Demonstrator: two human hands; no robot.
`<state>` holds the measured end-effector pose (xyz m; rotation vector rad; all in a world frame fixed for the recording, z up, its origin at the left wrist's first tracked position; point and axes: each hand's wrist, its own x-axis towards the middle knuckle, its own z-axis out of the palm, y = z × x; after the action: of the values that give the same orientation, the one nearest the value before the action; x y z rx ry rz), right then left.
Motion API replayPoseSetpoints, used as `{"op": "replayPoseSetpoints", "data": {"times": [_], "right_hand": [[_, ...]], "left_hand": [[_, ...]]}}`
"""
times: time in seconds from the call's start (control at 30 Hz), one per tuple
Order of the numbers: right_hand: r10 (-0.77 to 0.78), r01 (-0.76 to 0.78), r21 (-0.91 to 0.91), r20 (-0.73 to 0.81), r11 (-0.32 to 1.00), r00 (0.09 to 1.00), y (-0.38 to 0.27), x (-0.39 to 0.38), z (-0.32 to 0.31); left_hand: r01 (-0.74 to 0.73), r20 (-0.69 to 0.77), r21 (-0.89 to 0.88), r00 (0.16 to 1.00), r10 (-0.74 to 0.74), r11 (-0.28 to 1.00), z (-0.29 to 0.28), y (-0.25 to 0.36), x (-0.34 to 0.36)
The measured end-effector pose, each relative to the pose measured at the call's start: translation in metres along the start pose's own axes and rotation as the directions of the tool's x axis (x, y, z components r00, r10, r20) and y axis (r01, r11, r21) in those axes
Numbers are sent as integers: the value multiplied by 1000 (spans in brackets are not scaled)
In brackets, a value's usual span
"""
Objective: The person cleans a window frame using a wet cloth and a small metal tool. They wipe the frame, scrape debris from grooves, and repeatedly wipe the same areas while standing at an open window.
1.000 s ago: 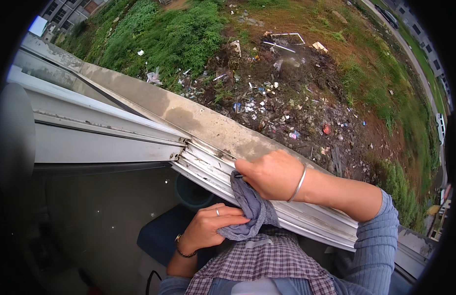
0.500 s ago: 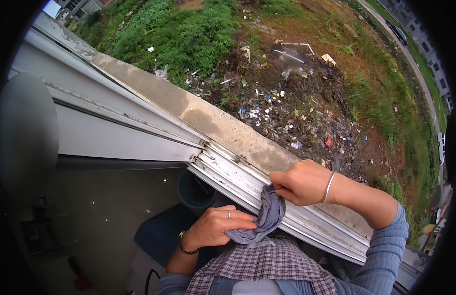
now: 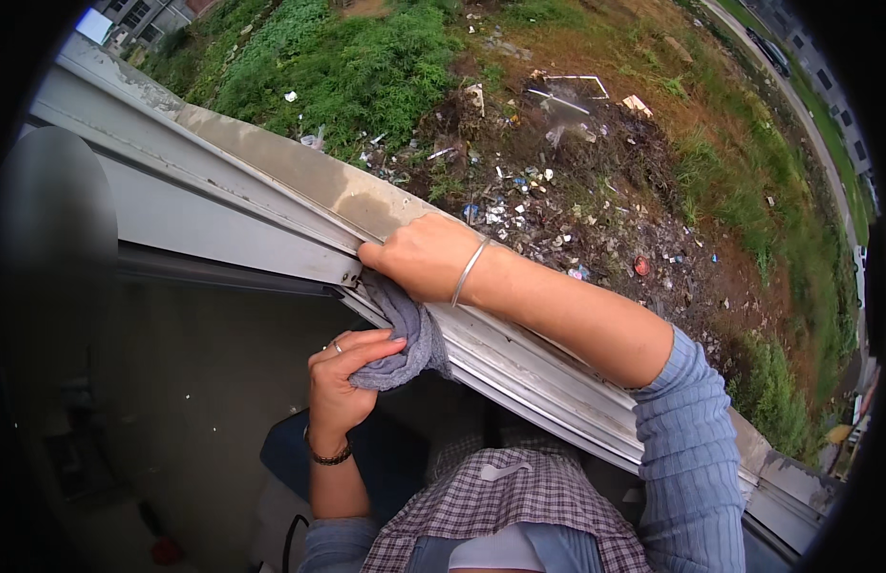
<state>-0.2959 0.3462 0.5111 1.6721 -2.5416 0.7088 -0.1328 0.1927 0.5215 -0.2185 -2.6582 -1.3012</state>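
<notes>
- Head view: the right hand (image 3: 426,256) presses the crumpled grey cloth (image 3: 403,329) into the white metal window track (image 3: 519,358), its fingers closed on the cloth.
- The left hand (image 3: 342,377) grips the lower end of the cloth, just below the track.

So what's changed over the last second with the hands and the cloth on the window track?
The right hand slid the grey cloth leftward along the window track, up to the sash corner. The left hand followed, keeping hold of the cloth's lower end. Both hands gripped it throughout.
</notes>
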Motion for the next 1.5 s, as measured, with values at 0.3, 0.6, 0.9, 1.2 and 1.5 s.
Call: {"op": "replayPoseSetpoints", "data": {"times": [0.3,0.6,0.9,1.2,1.5], "right_hand": [[-32,19,56,252,998,967,-11,-121,-55],[164,-207,50,442,977,882,-66,-341,-127],[396,-520,173,465,837,792,-87,-429,-147],[296,-365,177,324,914,898,-52,-258,-86],[257,-274,53,220,960,941,-22,-57,-28]], "left_hand": [[-93,396,-165,906,152,982,48,59,-45],[-221,577,-504,633,516,835,194,156,-102],[-233,615,-593,487,620,771,238,174,-120],[-90,539,-379,787,299,921,111,73,-78],[-18,217,-155,975,52,988,11,-17,-39]]}}
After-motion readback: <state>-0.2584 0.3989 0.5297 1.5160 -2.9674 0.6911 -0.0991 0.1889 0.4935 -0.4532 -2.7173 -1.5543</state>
